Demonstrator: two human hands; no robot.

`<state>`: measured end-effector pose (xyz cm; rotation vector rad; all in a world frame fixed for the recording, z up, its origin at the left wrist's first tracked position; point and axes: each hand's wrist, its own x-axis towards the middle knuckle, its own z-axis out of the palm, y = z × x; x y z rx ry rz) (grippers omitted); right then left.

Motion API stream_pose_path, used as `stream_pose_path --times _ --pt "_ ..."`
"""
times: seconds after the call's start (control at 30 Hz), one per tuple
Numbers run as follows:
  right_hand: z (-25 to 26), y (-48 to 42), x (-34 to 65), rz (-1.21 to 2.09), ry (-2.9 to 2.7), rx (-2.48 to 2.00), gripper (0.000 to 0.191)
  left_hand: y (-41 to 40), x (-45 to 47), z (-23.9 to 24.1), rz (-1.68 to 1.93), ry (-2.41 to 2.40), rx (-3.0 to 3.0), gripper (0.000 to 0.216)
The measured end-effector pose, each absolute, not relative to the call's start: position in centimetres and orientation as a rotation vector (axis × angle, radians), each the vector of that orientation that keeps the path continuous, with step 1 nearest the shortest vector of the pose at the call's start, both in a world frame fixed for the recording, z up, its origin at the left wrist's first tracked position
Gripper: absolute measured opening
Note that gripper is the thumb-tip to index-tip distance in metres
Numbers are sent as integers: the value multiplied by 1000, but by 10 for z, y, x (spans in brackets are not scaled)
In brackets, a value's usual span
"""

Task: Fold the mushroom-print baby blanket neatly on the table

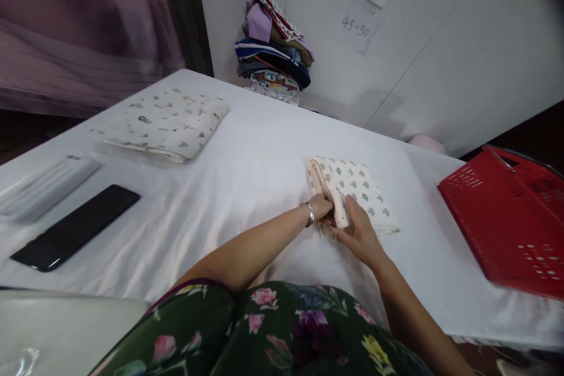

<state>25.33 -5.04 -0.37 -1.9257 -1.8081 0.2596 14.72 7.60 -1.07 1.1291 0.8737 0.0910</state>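
Observation:
A cream cloth (359, 185) printed with small grey and green shapes lies folded on the white-covered table, right of the middle. At its near left edge, my left hand (321, 207), with a silver bracelet at the wrist, has its fingers tucked against the folded layers. My right hand (359, 232) grips the turned-over flap at the near side, thumb on top and fingers below. Both hands are closed on the cloth and close together. Some fingertips are hidden by the fabric.
Another patterned cloth (163, 123) lies folded at the far left. Nearer are a black phone (77, 226) and a pale, long package (50, 185). A red basket (506, 217) stands at the right. Behind the white table (259, 147) rises a stack of folded clothes (275, 50) by the wall.

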Motion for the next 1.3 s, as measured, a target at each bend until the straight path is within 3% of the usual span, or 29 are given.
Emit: stream_pose_path --times 0.1,0.3,0.67,0.87,1.1,1.3 --pt "-10 -53 249 188 -1845 -1917 80 73 149 -16 107 882 1171 22" --pt "-13 -53 250 295 -1515 -1866 56 68 143 -26 159 928 1306 27" --pt "-8 -52 241 659 -1162 -1752 56 50 142 -29 253 1045 1344 29" --pt "0 -53 244 529 -932 -1681 49 48 140 -33 248 1047 1390 36" --pt "-23 -56 244 400 -1693 -1724 56 41 137 -33 359 1112 1468 27" --pt "-26 -58 250 310 -1575 -1769 48 41 134 -31 333 1085 1486 25"
